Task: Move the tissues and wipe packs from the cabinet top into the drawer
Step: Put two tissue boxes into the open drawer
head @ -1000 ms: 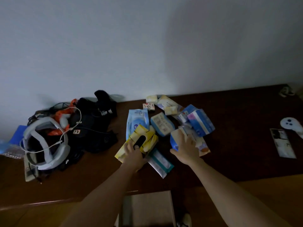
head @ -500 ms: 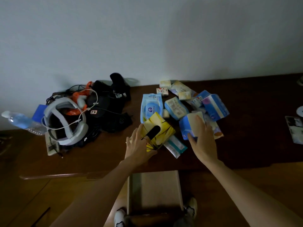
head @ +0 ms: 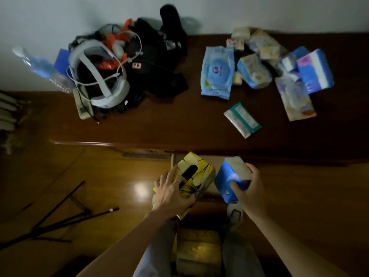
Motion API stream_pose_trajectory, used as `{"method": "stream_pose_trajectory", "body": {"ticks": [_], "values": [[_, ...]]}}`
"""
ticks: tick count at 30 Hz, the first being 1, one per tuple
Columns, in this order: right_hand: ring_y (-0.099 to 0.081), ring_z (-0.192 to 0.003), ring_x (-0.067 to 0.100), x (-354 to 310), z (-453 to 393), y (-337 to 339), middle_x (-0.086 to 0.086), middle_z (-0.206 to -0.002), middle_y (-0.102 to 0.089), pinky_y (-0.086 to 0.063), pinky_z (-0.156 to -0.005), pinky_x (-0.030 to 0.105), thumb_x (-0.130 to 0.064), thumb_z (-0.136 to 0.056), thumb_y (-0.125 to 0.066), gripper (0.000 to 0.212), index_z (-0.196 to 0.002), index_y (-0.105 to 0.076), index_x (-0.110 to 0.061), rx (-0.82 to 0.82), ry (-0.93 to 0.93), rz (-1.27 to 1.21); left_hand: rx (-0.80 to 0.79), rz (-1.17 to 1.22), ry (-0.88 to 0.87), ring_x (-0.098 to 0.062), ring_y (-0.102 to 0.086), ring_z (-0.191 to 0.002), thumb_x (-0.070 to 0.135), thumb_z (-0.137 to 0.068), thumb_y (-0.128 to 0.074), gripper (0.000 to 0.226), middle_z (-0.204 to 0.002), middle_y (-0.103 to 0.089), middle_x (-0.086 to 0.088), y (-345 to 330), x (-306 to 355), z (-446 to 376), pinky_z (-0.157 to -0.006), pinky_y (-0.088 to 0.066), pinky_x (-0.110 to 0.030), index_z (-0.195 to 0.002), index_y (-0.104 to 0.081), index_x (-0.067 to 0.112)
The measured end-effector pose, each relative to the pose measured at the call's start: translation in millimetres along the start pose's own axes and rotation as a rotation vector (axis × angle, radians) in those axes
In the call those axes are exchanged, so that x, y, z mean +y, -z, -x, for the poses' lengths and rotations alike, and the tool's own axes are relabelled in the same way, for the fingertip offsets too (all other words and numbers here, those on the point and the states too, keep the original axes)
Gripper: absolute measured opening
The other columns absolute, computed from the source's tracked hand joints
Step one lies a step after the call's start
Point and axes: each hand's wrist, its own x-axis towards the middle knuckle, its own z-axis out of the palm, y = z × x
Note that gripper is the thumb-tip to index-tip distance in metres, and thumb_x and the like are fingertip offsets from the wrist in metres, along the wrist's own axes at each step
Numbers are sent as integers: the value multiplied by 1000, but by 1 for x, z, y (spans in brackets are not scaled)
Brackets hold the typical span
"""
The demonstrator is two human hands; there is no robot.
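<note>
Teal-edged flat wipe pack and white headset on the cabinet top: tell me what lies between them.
In the head view, only bare dark wood of the cabinet top separates the teal-edged flat wipe pack from the white headset.

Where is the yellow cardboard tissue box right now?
The yellow cardboard tissue box sits low centre in the head view, gripped by the left hand over the open drawer, beside the blue tissue pack.
</note>
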Motion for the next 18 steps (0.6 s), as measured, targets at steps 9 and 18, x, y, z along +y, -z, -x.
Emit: {"method": "stream_pose_trajectory", "body": {"ticks": [9,18], "values": [[-61,-111,9,146,-62,-109,-14,-126,-61,-52,-90,31,-57,-66,-73,73,-134,-47,-42,-237,-122,25,-51,-92,58,-27,-45,-122,79,-63,-58,87,-142,-44,2,-169,-55,-26,-91,-42,-47,-137,-46,35],[-54,-104,14,273,-160,-233,0,-132,-58,-45,-77,28,-39,-86,-72,63,-143,-43,-38,-337,-158,147,-13,-172,30,-30,-42,-126,86,-64,-49,94,-144,-44,-3,-321,-125,-109,-96,-40,-48,-140,-45,32]]}}
